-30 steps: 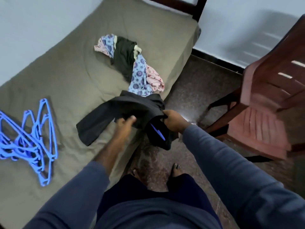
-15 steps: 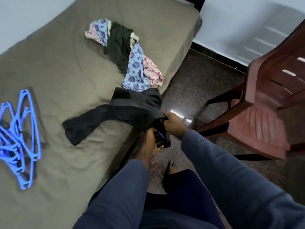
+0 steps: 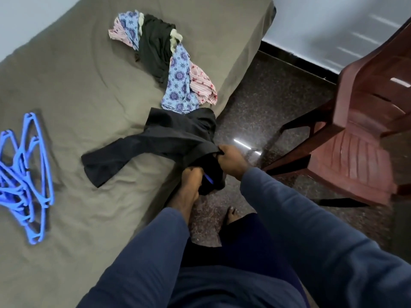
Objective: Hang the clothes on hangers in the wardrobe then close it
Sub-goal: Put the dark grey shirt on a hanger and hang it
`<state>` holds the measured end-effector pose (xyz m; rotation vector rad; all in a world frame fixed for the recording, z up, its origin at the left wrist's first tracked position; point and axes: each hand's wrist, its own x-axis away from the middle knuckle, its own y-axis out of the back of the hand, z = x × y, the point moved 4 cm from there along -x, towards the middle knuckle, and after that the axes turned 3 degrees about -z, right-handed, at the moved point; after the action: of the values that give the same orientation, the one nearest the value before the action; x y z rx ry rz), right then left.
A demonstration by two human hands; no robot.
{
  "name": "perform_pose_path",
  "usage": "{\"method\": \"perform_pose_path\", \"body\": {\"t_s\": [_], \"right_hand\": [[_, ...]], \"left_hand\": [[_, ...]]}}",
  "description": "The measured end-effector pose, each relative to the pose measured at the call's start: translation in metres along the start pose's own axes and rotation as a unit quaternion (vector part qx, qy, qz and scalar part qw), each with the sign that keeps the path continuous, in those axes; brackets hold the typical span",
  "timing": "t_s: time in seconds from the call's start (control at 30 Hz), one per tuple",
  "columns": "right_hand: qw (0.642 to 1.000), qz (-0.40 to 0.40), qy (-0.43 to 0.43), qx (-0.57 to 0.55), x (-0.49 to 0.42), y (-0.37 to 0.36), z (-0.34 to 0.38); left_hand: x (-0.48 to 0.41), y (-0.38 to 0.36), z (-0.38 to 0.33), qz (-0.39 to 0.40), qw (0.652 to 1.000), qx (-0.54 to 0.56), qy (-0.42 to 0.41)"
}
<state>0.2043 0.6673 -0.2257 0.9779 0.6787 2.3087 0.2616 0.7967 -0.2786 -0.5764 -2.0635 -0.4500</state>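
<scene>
Here, mid-frame, your right hand (image 3: 231,161) pinches the shirt (image 3: 169,138) at its edge. Your left hand (image 3: 192,177) is tucked inside by the hanger (image 3: 209,179) — grip unclear.

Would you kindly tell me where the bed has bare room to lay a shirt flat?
Bare sheet lies between the blue hangers and the black garment, and on up to the wall left of the clothes pile. More lies below the garment, nearer you. The right edge is crowded by pile and garment.
</scene>
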Motion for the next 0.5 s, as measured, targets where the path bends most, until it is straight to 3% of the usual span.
{"method": "perform_pose_path", "body": {"t_s": [0.13, 0.43, 0.5], "right_hand": [[1.000, 0.000, 0.004, -0.008, -0.001, -0.004, -0.011], [0.998, 0.018, 0.044, 0.048, 0.008, 0.016, 0.003], [0.998, 0.031, 0.058, 0.001, 0.019, 0.022, 0.006]], "left_hand": [[0.011, -0.012, 0.007, 0.052, 0.996, 0.042, 0.064], [0.049, -0.018, -0.031, 0.105, 0.982, 0.157, 0.004], [0.064, -0.014, -0.049, 0.113, 0.973, 0.199, -0.012]]}}
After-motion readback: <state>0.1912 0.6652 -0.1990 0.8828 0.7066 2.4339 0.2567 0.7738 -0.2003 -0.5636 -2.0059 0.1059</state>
